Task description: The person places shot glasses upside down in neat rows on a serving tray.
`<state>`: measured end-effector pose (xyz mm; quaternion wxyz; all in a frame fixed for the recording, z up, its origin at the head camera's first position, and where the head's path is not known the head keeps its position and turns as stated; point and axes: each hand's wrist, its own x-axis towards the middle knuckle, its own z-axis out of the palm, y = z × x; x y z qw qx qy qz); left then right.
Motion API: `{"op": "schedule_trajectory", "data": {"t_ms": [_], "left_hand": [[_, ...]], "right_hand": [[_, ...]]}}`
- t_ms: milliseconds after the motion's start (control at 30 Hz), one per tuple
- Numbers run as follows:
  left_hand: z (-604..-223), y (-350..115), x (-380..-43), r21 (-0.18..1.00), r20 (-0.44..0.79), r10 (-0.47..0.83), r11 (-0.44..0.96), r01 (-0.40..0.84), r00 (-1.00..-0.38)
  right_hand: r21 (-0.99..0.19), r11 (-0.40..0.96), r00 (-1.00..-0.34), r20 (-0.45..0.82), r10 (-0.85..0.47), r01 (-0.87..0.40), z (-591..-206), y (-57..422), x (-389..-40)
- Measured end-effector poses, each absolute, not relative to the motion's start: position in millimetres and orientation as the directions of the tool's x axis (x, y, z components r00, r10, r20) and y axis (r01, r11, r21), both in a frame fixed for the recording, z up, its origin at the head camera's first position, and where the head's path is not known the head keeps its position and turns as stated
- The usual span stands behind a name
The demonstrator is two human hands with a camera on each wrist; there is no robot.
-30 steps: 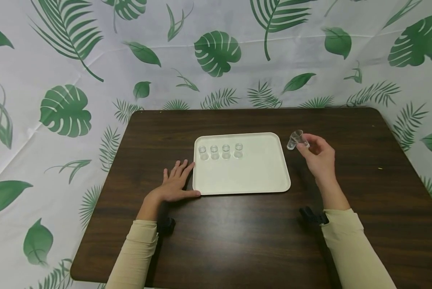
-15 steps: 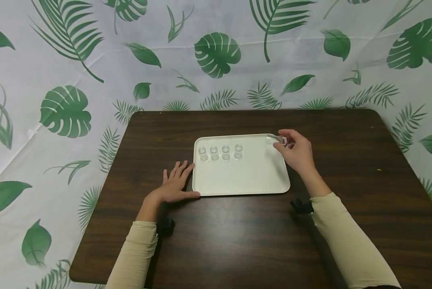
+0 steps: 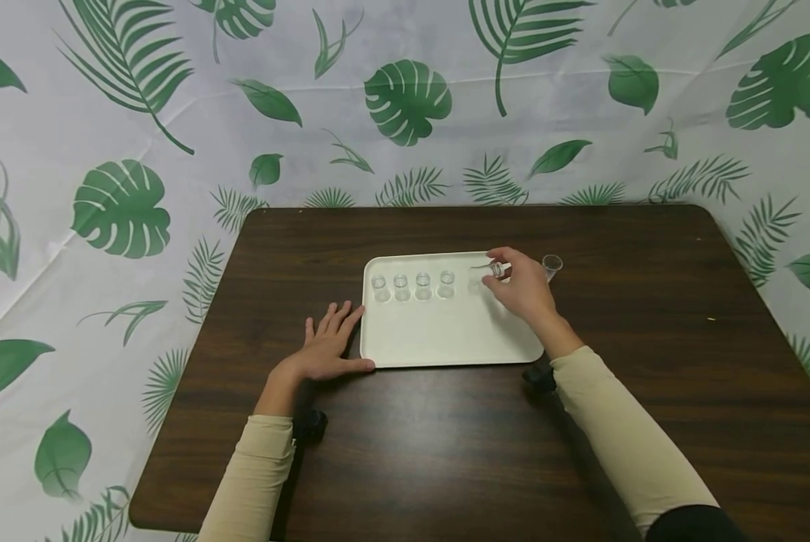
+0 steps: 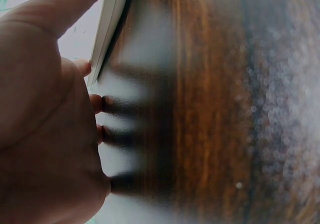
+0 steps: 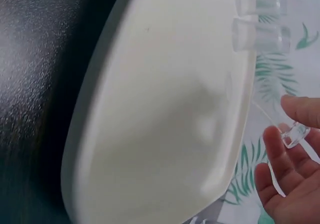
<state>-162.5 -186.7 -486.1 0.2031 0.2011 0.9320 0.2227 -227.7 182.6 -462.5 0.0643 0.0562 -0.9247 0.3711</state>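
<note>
My right hand (image 3: 523, 287) pinches a small clear shot glass (image 3: 497, 269) by its thick base, between thumb and fingers, over the right part of the white tray (image 3: 439, 339). Tipped on its side, the glass has its mouth toward the left; the right wrist view shows its base (image 5: 296, 135) at the fingertips. Several matching glasses stand in a row along the tray's back left, the rightmost glass (image 3: 447, 284) being closest to the held one. With fingers spread, my left hand (image 3: 324, 354) rests at the tray's left edge, thumb at the front corner.
Another clear glass (image 3: 552, 265) stands on the table just right of the tray, partly hidden behind my right hand. The dark wooden table (image 3: 418, 452) extends around the tray. A leaf-patterned cloth (image 3: 202, 135) hangs behind it.
My right hand has carried the shot glass leftward from beside the tray to over it, tipping its mouth from upward to leftward. The left hand and the row of glasses stay put.
</note>
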Motion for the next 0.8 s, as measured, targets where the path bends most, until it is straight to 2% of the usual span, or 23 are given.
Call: {"op": "schedule_trajectory", "data": {"t_ms": [333, 800], "left_hand": [[-487, -187, -162, 0.49, -0.286, 0.462, 0.823, 0.286, -0.839], [-490, -188, -163, 0.488, -0.278, 0.46, 0.824, 0.289, -0.843]], "right_hand": [[-0.626, 0.757, -0.982, 0.119, -0.147, -0.189, -466, 168, -231], [-0.566, 0.782, -0.965, 0.152, -0.212, -0.261, -474, 160, -235]]}}
